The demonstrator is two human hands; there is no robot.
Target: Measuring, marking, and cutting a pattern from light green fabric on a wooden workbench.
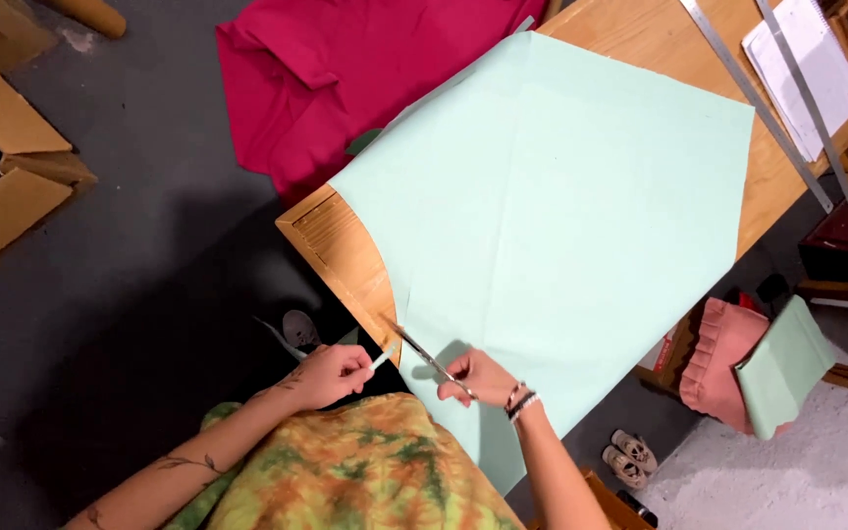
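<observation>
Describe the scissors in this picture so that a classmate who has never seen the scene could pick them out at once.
Start at the wooden table, which is draped with a large pale mint fabric sheet. Follow the sheet to its near edge, where the right hand holds the scissors. They are the slim metal blades angled toward the table's corner, unlike the long flat metal rulers at the far end.
</observation>
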